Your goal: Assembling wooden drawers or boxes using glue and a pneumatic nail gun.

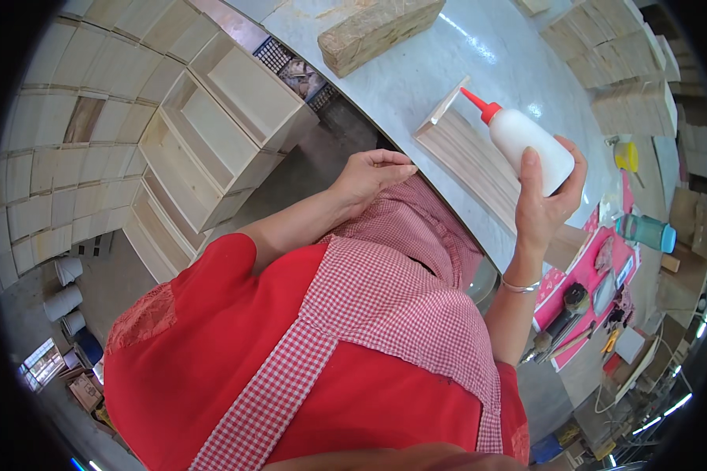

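My right hand (pixel 548 188) is wrapped round a white squeeze bottle (pixel 518 141) with a red pointed nozzle. The bottle is tilted, its tip toward the far end of several long, narrow wooden pieces (pixel 470 157) lying side by side on the table. Whether the tip touches the wood, I cannot tell. Close to the table's near edge, my left hand (pixel 373 177) is closed, thumb and fingers pressed together; anything between them is too small or hidden to make out.
A thick wooden block (pixel 379 35) lies on the pale table (pixel 401 98). Open wooden boxes (pixel 212 125) are stacked at left. More wood stacks (pixel 632 102) stand at far right. Nearer are a yellow tape roll (pixel 626 156), a teal jar (pixel 644 233) and a pink cloth (pixel 569 294) bearing brushes.
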The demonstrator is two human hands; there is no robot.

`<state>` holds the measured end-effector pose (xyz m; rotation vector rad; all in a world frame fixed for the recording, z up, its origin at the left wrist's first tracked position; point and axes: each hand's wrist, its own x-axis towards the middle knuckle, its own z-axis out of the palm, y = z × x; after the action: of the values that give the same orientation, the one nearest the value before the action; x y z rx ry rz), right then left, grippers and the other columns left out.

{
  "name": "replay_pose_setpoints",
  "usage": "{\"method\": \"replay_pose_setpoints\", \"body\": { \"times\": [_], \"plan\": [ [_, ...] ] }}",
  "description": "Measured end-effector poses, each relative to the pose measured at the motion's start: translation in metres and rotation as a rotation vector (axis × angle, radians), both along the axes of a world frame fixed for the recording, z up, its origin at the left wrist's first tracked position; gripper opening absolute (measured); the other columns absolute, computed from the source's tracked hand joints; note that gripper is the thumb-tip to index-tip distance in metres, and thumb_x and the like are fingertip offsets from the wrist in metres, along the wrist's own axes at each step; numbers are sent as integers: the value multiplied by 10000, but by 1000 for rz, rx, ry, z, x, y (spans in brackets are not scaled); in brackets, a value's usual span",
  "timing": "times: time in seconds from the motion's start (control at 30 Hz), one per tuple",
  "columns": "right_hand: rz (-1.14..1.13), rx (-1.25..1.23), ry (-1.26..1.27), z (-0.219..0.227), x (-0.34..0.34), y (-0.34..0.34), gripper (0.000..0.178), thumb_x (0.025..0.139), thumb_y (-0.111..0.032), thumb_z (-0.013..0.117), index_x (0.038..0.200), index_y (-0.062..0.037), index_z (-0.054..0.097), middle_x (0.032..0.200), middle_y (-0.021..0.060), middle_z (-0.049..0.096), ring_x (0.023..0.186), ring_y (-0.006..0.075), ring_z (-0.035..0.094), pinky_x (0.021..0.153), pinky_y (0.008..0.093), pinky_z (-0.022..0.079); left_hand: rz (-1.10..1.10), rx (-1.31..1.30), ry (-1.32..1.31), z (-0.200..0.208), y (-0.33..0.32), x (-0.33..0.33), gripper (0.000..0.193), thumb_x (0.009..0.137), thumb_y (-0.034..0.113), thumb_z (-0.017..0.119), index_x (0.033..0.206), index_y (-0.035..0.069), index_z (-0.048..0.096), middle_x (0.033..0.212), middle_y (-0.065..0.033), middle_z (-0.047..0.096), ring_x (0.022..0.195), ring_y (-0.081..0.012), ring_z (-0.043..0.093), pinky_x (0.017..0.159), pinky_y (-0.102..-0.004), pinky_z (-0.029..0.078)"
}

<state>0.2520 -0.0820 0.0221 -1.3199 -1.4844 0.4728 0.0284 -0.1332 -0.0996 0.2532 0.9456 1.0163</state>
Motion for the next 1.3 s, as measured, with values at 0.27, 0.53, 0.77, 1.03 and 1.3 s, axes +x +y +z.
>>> {"method": "replay_pose_setpoints", "body": {
  "times": [0.27,0.53,0.77,1.03,1.3],
  "plan": [
    [-34,1,45,1,0,16,379,858,-200,756,1135,-30,561,1000,59,607,836,118,593,631,234,511,51,-50,-32,-2,-3,-3,178,893,-59,615,1068,-91,620,1075,-197,660,1032,-253,661,968,-328,538],
    [55,-83,-10,19,-4,-6,388,847,-188,762,1142,-32,565,1000,56,605,850,126,589,685,250,508,62,-79,-74,-6,0,-4,194,910,-41,595,1097,-91,602,1109,-199,650,1052,-243,650,961,-309,533],
    [120,-179,3,30,-7,-21,430,792,-140,786,1131,-16,553,1029,75,587,900,145,575,777,279,490,72,-114,-125,-1,1,-5,195,896,-18,637,1084,-60,610,1077,-167,666,1015,-214,657,919,-285,537],
    [11,-61,48,17,8,-11,400,843,-149,741,1172,-13,558,1026,80,608,866,166,609,672,282,516,7,-83,-56,-2,-7,-5,239,904,-24,625,1137,-64,592,1109,-157,645,1008,-197,646,911,-269,541],
    [-307,66,338,28,80,-53,447,852,-232,716,1156,53,554,998,153,624,768,206,633,575,300,532,-188,12,64,53,6,28,341,906,-36,609,1239,-76,553,1158,-166,632,1046,-213,642,952,-301,528]
  ]
}}
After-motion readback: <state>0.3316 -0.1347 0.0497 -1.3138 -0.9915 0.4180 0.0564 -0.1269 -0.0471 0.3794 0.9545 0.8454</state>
